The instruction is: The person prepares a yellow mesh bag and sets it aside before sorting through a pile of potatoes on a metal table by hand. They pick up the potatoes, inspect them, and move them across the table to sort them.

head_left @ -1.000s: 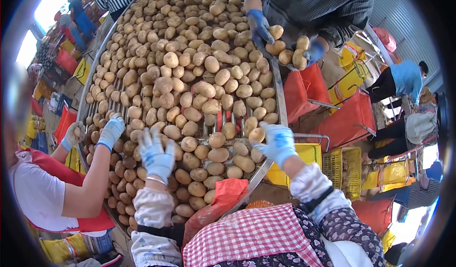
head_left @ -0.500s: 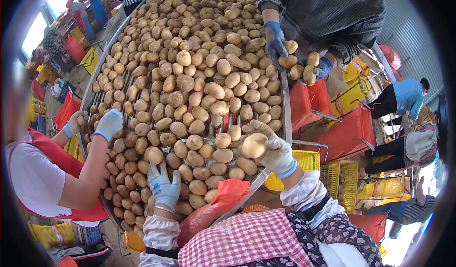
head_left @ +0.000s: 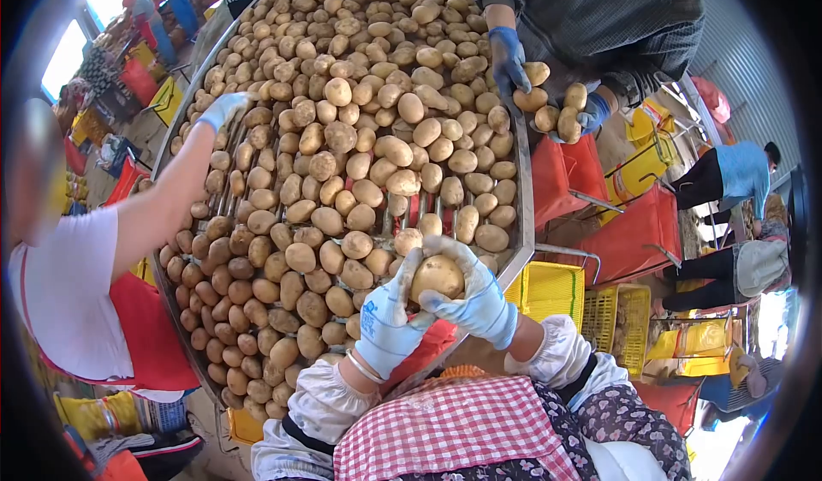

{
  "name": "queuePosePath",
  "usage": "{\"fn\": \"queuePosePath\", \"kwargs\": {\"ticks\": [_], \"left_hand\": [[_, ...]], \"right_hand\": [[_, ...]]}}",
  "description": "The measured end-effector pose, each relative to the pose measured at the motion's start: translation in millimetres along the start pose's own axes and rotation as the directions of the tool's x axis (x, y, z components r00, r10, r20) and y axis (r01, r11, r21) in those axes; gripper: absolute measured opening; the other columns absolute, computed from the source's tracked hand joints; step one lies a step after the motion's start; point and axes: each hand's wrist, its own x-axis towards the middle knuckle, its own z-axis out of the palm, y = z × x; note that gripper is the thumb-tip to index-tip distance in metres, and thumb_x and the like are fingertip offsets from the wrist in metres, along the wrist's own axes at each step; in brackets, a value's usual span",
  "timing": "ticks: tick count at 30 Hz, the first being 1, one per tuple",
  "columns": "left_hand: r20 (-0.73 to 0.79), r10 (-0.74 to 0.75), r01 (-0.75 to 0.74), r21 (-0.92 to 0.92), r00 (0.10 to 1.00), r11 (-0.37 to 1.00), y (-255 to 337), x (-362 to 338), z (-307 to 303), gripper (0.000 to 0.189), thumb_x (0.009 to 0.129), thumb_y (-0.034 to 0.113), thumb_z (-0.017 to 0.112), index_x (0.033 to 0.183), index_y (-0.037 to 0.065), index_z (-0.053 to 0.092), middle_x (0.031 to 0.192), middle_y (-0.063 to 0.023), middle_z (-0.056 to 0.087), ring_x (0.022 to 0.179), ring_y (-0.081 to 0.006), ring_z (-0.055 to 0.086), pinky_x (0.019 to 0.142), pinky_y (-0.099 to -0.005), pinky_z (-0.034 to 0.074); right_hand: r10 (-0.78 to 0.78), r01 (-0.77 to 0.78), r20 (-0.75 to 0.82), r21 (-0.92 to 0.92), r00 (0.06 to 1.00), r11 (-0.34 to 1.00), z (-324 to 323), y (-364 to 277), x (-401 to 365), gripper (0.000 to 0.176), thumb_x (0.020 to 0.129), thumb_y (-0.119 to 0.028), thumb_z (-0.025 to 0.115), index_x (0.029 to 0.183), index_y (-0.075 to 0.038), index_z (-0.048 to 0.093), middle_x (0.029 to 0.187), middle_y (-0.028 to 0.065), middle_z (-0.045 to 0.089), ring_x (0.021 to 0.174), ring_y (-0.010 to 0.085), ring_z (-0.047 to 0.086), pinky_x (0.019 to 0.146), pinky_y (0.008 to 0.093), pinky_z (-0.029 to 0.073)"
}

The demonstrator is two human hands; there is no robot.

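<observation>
Gloved, the left hand (head_left: 385, 320) and right hand (head_left: 479, 301) press together around one potato (head_left: 437, 276) at the desk's (head_left: 525, 215) near edge, beside the potato heap (head_left: 360, 138). A co-worker's arm (head_left: 163, 203) stretches across the left edge.

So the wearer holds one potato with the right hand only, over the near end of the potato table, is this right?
No: the head view shows both gloved hands on the potato, the left hand and the right hand. The rest holds.
</observation>
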Motion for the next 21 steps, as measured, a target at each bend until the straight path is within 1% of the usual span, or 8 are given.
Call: {"fn": "queuePosePath", "kwargs": {"ticks": [1,6,8,10,13,16,18,21], "left_hand": [[-0.039,0.029,-0.030,-0.020,0.999,0.999,-6,-3,6,0.077,0.078,0.016,0.077,0.144,0.002,0.040,0.110,-0.0191,0.067,0.094,-0.0313,0.068,0.078,-0.0371,0.054],[-0.031,0.066,-0.065,0.016,0.997,0.998,-3,-4,10,0.074,0.078,0.019,0.077,0.141,0.000,0.043,0.100,-0.0188,0.068,0.080,-0.0344,0.067,0.067,-0.0385,0.053],[0.199,0.036,-0.034,-0.016,0.979,0.999,-11,-5,-7,0.060,0.083,0.018,0.072,0.136,0.001,0.050,0.109,-0.0182,0.066,0.094,-0.0324,0.067,0.081,-0.0384,0.054],[0.063,0.298,-0.304,0.261,0.953,0.916,-23,6,-30,0.047,0.083,0.021,0.066,0.124,0.001,0.057,0.105,-0.0186,0.066,0.097,-0.0380,0.063,0.085,-0.0468,0.050],[-0.184,0.041,0.115,0.760,0.982,0.640,-67,-37,-62,0.060,0.080,0.028,0.066,0.132,0.004,0.050,0.135,-0.0215,0.049,0.127,-0.0433,0.042,0.111,-0.0551,0.026],[-0.228,-0.364,0.375,0.831,0.903,0.410,-107,-85,-87,0.084,0.083,0.040,0.064,0.151,0.005,0.027,0.156,-0.0209,0.023,0.145,-0.0394,0.017,0.118,-0.0522,0.011],[-0.199,-0.414,0.366,0.851,0.888,0.376,-116,-88,-93,0.090,0.082,0.044,0.064,0.152,0.005,0.024,0.157,-0.0204,0.021,0.146,-0.0388,0.015,0.119,-0.0508,0.009],[-0.236,-0.448,0.406,0.851,0.862,0.333,-114,-71,-91,0.094,0.080,0.048,0.065,0.153,0.006,0.023,0.157,-0.0196,0.021,0.147,-0.0387,0.013,0.119,-0.0502,0.009]], "right_hand": [[-0.106,0.097,-0.081,-0.107,0.991,0.990,3,7,-2,0.039,0.089,-0.017,0.066,0.124,-0.002,0.057,0.124,0.0116,0.059,0.113,0.0205,0.057,0.098,0.0341,0.046],[0.047,0.014,-0.267,0.219,0.963,0.976,0,12,-3,0.031,0.099,-0.025,0.049,0.107,0.001,0.064,0.100,0.0098,0.068,0.097,0.0193,0.064,0.088,0.0326,0.051],[-0.001,0.056,-0.320,0.164,0.947,0.985,-22,27,-8,0.036,0.102,-0.027,0.041,0.105,0.001,0.064,0.094,0.0099,0.069,0.089,0.0188,0.065,0.082,0.0319,0.052],[0.000,-0.035,-0.478,-0.065,0.878,0.997,-63,33,-22,0.042,0.100,-0.027,0.034,0.101,0.002,0.064,0.090,0.0120,0.069,0.081,0.0201,0.066,0.074,0.0321,0.054],[0.134,-0.103,-0.609,0.086,0.782,0.991,-143,71,-64,0.041,0.102,-0.031,0.035,0.106,0.000,0.063,0.091,0.0100,0.067,0.082,0.0188,0.065,0.074,0.0330,0.056],[0.190,-0.141,-0.791,0.132,0.581,0.981,-148,47,-75,0.051,0.103,-0.046,0.034,0.109,-0.001,0.058,0.089,0.0089,0.065,0.079,0.0180,0.066,0.072,0.0306,0.056],[-0.074,0.022,-0.756,-0.079,0.650,0.997,-150,56,-82,0.056,0.102,-0.050,0.039,0.124,-0.001,0.055,0.096,0.0100,0.067,0.082,0.0174,0.065,0.075,0.0320,0.056],[-0.118,0.137,-0.688,-0.027,0.716,0.990,-121,13,-68,0.068,0.098,-0.057,0.043,0.138,-0.002,0.044,0.100,0.0112,0.067,0.085,0.0170,0.065,0.079,0.0308,0.054]]}}
